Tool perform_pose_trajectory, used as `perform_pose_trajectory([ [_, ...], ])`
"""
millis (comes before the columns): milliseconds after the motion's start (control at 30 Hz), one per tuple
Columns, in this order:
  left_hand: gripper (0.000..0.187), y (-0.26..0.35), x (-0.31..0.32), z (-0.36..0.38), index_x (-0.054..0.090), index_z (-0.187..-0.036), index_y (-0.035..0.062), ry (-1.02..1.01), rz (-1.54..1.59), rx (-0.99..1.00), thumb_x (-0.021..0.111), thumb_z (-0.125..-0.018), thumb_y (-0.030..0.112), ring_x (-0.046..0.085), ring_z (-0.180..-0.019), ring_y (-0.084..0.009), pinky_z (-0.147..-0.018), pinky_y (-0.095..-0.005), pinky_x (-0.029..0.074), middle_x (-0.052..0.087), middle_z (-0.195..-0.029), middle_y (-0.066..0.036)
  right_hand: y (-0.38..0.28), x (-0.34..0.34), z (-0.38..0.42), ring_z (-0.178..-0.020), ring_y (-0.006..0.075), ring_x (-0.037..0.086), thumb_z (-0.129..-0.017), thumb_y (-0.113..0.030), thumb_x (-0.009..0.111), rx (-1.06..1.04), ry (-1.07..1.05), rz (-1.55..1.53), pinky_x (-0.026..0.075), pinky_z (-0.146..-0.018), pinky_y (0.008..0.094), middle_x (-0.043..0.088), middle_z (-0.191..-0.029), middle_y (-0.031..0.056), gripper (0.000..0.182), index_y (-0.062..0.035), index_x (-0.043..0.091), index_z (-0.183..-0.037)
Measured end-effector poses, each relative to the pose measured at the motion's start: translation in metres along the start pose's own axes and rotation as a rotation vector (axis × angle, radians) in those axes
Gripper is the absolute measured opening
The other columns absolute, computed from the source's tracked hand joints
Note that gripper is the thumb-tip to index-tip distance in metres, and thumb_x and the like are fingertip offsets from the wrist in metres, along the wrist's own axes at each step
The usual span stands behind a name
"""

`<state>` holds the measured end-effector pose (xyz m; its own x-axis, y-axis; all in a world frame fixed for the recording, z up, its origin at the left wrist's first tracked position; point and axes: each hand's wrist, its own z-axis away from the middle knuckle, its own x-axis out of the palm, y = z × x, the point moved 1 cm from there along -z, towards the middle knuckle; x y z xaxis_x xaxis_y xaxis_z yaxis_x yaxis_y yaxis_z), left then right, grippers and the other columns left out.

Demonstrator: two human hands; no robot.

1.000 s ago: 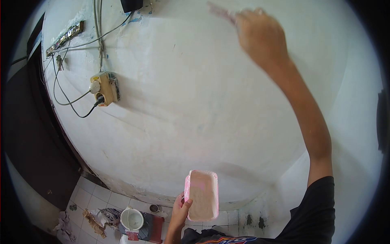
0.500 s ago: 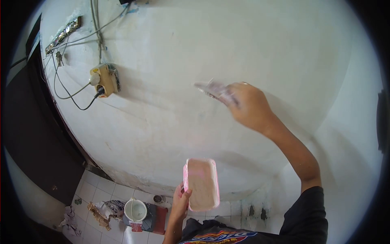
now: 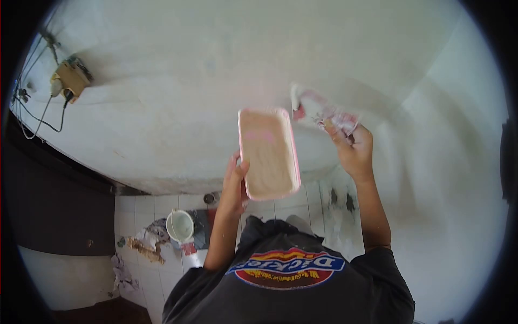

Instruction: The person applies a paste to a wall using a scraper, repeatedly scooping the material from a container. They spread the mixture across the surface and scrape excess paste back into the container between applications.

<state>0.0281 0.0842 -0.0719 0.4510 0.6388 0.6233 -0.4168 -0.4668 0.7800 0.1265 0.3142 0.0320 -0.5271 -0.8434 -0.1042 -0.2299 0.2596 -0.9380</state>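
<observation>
My left hand (image 3: 234, 186) grips the left side of a shallow rectangular paint tray (image 3: 296, 162), its thumb over the pink rim. A thin beige-pink layer coats the tray's inside, with a brighter pink patch near the upper middle. My right hand (image 3: 356, 151) is closed on the handle of a wide paintbrush (image 3: 324, 108), smeared white and pink and slightly blurred. The brush's head points up and left, just beyond the tray's upper right edge. Behind both is the pale wall (image 3: 178, 124); whether the brush touches anything is hard to see.
A yellowish socket box (image 3: 73, 81) with plugs and cables is on the wall at left. A white bucket (image 3: 180, 225) stands on the tiled floor (image 3: 145, 286), near crumpled cloth and paper (image 3: 148, 243) and a small cup (image 3: 209, 198). A dark door (image 3: 59, 205) is at lower left.
The view has tilted down and shifted right. My right hand has drawn the brush back from the wall area toward the tray, and the tray sits higher in view.
</observation>
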Motion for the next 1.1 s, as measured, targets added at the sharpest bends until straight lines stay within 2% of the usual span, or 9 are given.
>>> perform_pose_trajectory([
  [67, 0.062, -0.003, 0.008, -0.006, 0.033, -0.140, 0.0016, -0.014, -0.028, -0.034, 0.058, -0.094, 0.035, 0.058, -0.113, -0.0215, -0.090, -0.0351, 0.053, 0.053, -0.127, -0.014, 0.015, -0.007, 0.011, -0.099, 0.0180, 0.064, -0.079, -0.012, 0.073, -0.660, -0.145, 0.561, 0.046, -0.092, 0.0370, 0.070, -0.112, 0.0030, 0.028, -0.0098, 0.071, -0.108],
  [167, 0.067, -0.008, 0.015, -0.012, 0.032, -0.140, -0.0015, -0.008, 0.004, -0.051, 0.059, -0.093, 0.038, 0.059, -0.112, -0.0216, -0.088, -0.0339, 0.053, 0.054, -0.125, -0.015, 0.038, -0.017, 0.037, -0.104, 0.0202, 0.062, -0.070, -0.013, 0.075, -0.811, -0.182, 0.961, 0.042, -0.096, 0.0436, 0.070, -0.113, -0.0022, 0.036, -0.0187, 0.074, -0.105],
  [433, 0.068, -0.037, 0.041, -0.008, 0.029, -0.141, -0.0027, 0.079, -0.168, -0.096, 0.062, -0.093, 0.031, 0.060, -0.109, -0.0220, -0.084, -0.0324, 0.054, 0.055, -0.124, -0.020, 0.082, -0.098, 0.078, -0.105, 0.0172, 0.061, -0.073, -0.012, 0.073, -0.636, -0.214, 0.960, 0.039, -0.098, 0.0451, 0.070, -0.114, -0.0050, 0.034, -0.0198, 0.073, -0.107],
  [500, 0.069, -0.043, 0.050, -0.005, 0.028, -0.142, -0.0029, 0.102, -0.158, -0.091, 0.062, -0.092, 0.031, 0.060, -0.109, -0.0221, -0.084, -0.0325, 0.053, 0.055, -0.124, -0.020, 0.098, -0.124, 0.081, -0.106, 0.0191, 0.062, -0.074, -0.007, 0.071, -0.538, -0.165, 1.008, 0.038, -0.100, 0.0435, 0.070, -0.113, -0.0030, 0.031, -0.0151, 0.073, -0.104],
  [533, 0.070, -0.044, 0.054, -0.003, 0.028, -0.142, -0.0030, 0.118, -0.147, -0.083, 0.063, -0.092, 0.030, 0.060, -0.109, -0.0221, -0.085, -0.0325, 0.053, 0.055, -0.124, -0.020, 0.100, -0.134, 0.078, -0.098, 0.0215, 0.065, -0.083, -0.004, 0.065, -0.509, -0.190, 0.900, 0.045, -0.092, 0.0377, 0.071, -0.104, 0.0083, 0.022, -0.0046, 0.069, -0.105],
  [567, 0.070, -0.045, 0.059, -0.001, 0.028, -0.142, -0.0030, 0.128, -0.143, -0.091, 0.063, -0.092, 0.030, 0.060, -0.109, -0.0221, -0.085, -0.0325, 0.053, 0.055, -0.124, -0.020, 0.102, -0.136, 0.079, -0.098, 0.0215, 0.065, -0.083, -0.004, 0.065, -0.500, -0.201, 0.898, 0.045, -0.092, 0.0377, 0.071, -0.104, 0.0083, 0.022, -0.0046, 0.069, -0.105],
  [633, 0.074, -0.046, 0.070, 0.002, 0.027, -0.142, -0.0035, 0.129, -0.276, -0.072, 0.067, -0.090, 0.030, 0.059, -0.110, -0.0220, -0.088, -0.0333, 0.051, 0.055, -0.123, -0.021, 0.101, -0.137, 0.082, -0.091, 0.0161, 0.066, -0.088, -0.003, 0.064, 0.004, 0.058, 0.508, 0.049, -0.080, 0.0288, 0.070, -0.097, 0.0122, 0.021, 0.0004, 0.063, -0.109],
  [733, 0.075, -0.058, 0.078, 0.003, 0.029, -0.141, -0.0052, 0.072, -0.427, -0.014, 0.070, -0.088, 0.029, 0.059, -0.109, -0.0216, -0.089, -0.0344, 0.050, 0.056, -0.121, -0.021, 0.075, -0.134, 0.064, -0.076, 0.0187, 0.068, -0.088, -0.010, 0.067, -0.005, 0.097, 0.518, 0.052, -0.063, 0.0325, 0.068, -0.089, 0.0159, 0.025, 0.0001, 0.061, -0.110],
  [1100, 0.076, -0.075, 0.119, 0.009, 0.046, -0.129, -0.0103, 0.122, -0.833, 0.077, 0.076, -0.074, 0.031, 0.062, -0.103, -0.0244, -0.091, -0.0345, 0.049, 0.062, -0.113, -0.022, 0.050, -0.128, 0.029, -0.074, 0.0372, 0.066, -0.085, -0.016, 0.064, 0.115, -0.195, 0.780, 0.051, -0.067, 0.0405, 0.067, -0.080, 0.0216, 0.031, 0.0011, 0.061, -0.111],
])
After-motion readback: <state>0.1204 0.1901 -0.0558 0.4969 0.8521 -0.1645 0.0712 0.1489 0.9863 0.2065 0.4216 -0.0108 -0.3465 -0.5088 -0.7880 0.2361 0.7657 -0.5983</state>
